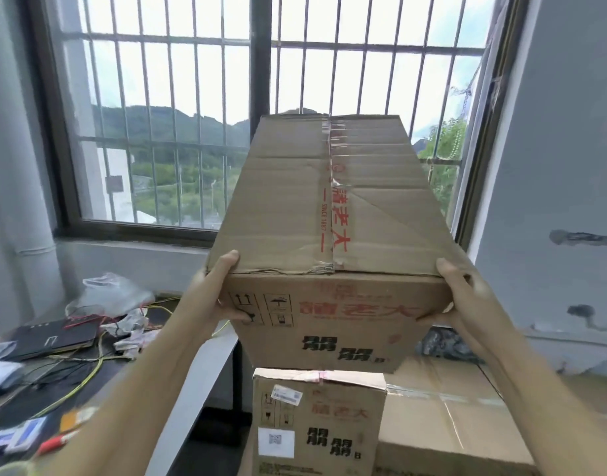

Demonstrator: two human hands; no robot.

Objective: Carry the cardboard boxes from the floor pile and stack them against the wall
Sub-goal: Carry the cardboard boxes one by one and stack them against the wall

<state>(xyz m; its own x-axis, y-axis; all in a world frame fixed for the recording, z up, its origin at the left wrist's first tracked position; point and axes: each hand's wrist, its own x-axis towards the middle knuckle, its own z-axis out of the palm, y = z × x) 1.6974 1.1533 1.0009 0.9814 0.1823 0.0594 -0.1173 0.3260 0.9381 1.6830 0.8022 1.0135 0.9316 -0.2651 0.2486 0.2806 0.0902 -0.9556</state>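
A long brown cardboard box (pixel 333 207) with red tape along its top seam is held up in the air in front of the barred window. My left hand (pixel 216 293) grips its near left corner, thumb on top and fingers curled over the printed front face. My right hand (pixel 463 293) grips the near right corner the same way. Below the carried box stands a smaller matching box (pixel 319 424) with a white label. To its right lies a wide flat box (pixel 442 417) sealed with clear tape.
A dark desk (pixel 99 369) on the left is cluttered with cables, a plastic bag (pixel 113 293), a black device and small packets. The window sill (pixel 133 235) runs behind. A grey wall (pixel 552 166) stands on the right, close to the stacked boxes.
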